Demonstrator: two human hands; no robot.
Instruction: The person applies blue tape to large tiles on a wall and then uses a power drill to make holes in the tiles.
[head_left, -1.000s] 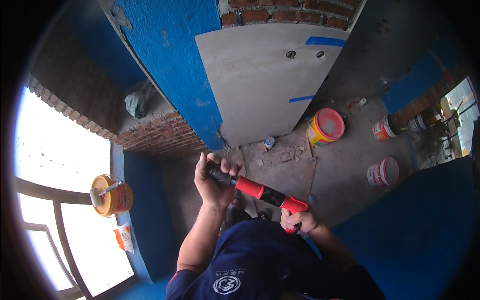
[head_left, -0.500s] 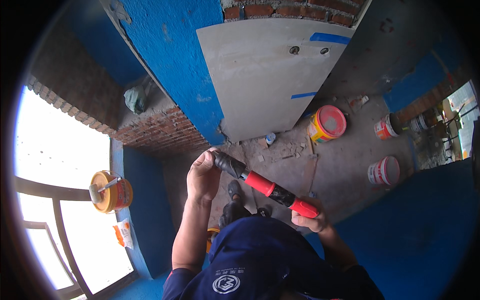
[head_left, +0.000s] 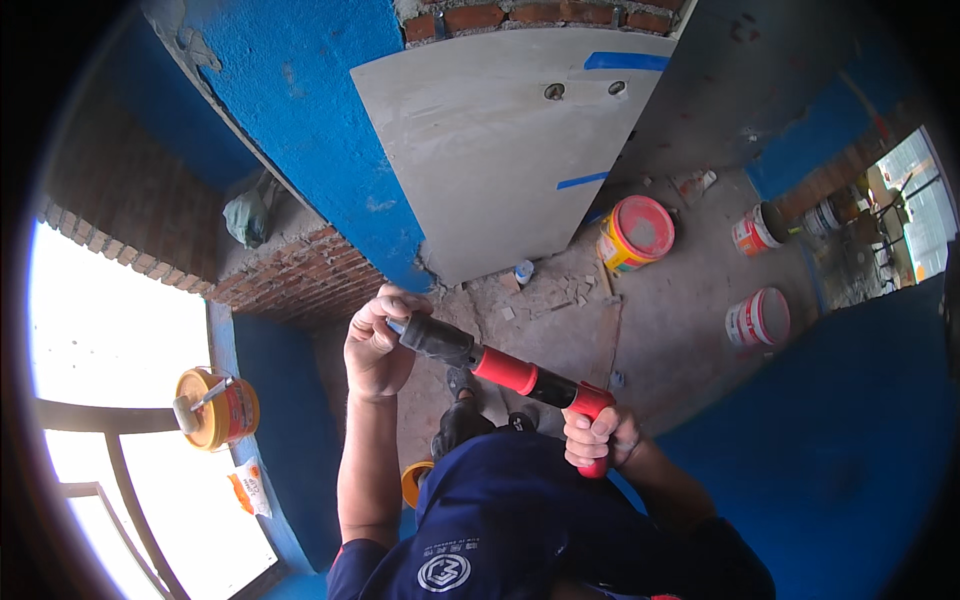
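A red and black nail gun (head_left: pixel 508 370) lies slantwise in front of my body, its black muzzle up to the left. My right hand (head_left: pixel 600 437) is wrapped round its red pistol grip at the lower right. At the muzzle end, my left hand (head_left: pixel 376 345) is closed, thumb and fingers pinching a small grey metal piece (head_left: pixel 397 326) at the tip. The piece is partly hidden by the fingers, and its exact kind does not show.
A grey board (head_left: pixel 490 150) with blue tape leans over the blue wall ahead. Rubble (head_left: pixel 560 300) and a red-lidded bucket (head_left: pixel 640 232) are on the floor. A yellow bucket (head_left: pixel 235 412) with a brush on its lid stands on the window sill at left.
My right hand has turned the nail gun so its grip shows, and now wraps that grip. My left hand has shifted slightly left, and a grey metal piece now shows at the muzzle.
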